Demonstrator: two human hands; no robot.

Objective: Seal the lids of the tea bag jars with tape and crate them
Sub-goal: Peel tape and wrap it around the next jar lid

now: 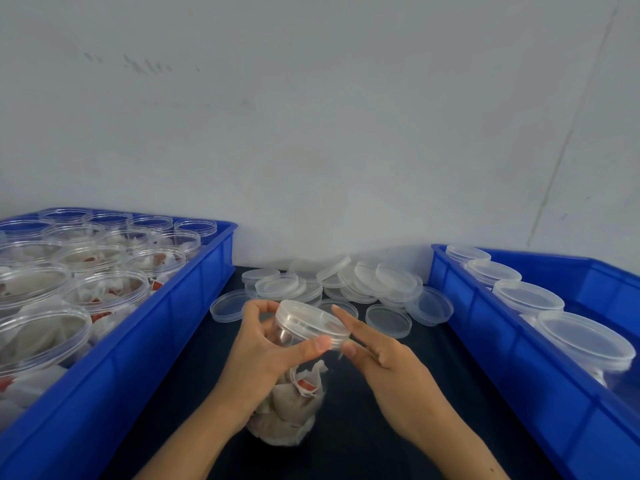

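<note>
**Lidded tea bag jar held between two hands over the dark table**

The left hand (263, 355) grasps a clear jar (294, 393) of tea bags, fingers curled around its upper wall and the thumb pressed on the edge of its translucent lid (311, 322). The jar tilts toward the person, its base low over the dark table (415, 393). The right hand (377, 358) is loosely extended, its fingertips (341, 311) touching the lid's right rim without closing around anything.

A heap of loose lids (346, 282) lies on the table just beyond the hands, near the wall (311, 116). On the left, a blue crate (156, 334) holds many uncapped jars (104, 292) with tea bags inside. On the right, a second blue crate (519, 358) holds a row of capped jars (526, 296).
</note>
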